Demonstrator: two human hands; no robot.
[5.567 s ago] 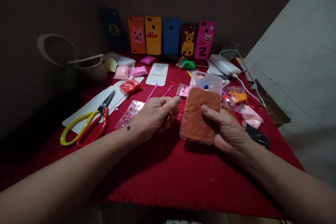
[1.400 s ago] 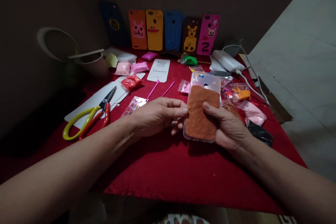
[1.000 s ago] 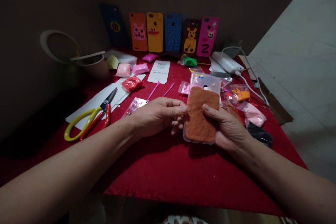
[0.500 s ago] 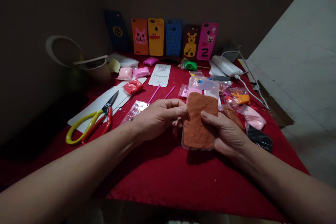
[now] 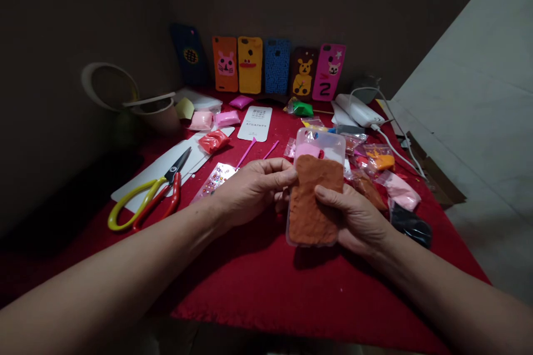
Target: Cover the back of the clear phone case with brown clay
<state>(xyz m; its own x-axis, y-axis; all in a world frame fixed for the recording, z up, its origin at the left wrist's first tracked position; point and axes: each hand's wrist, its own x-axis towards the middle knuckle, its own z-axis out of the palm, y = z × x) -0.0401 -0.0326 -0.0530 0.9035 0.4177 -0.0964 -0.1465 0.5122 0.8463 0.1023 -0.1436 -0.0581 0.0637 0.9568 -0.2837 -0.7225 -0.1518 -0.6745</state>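
A clear phone case (image 5: 328,143) is held upright above the red cloth, its lower part covered by a layer of brown clay (image 5: 312,213). My right hand (image 5: 360,213) grips the case from the right, thumb lying on the clay and fingers behind. At the left edge, my left hand (image 5: 260,186) pinches the case and clay border between thumb and forefinger. The clay surface looks bumpy, and the top strip of the case with its camera cutout is bare. Beyond my left hand lie a sheet of stick-on gems (image 5: 214,180) and two pink modelling tools (image 5: 247,152).
Scissors (image 5: 177,169) with yellow and red handles lie on white card at left. Bags of coloured clay, such as a red one (image 5: 214,142) and a black one (image 5: 410,224), are spread around. Decorated phone cases (image 5: 250,66) stand along the wall. A white power strip (image 5: 358,111) with cables is at right.
The view has tilted slightly, so the background sits a little lower. Both hands keep their hold on the phone case, which barely shifts down and left.
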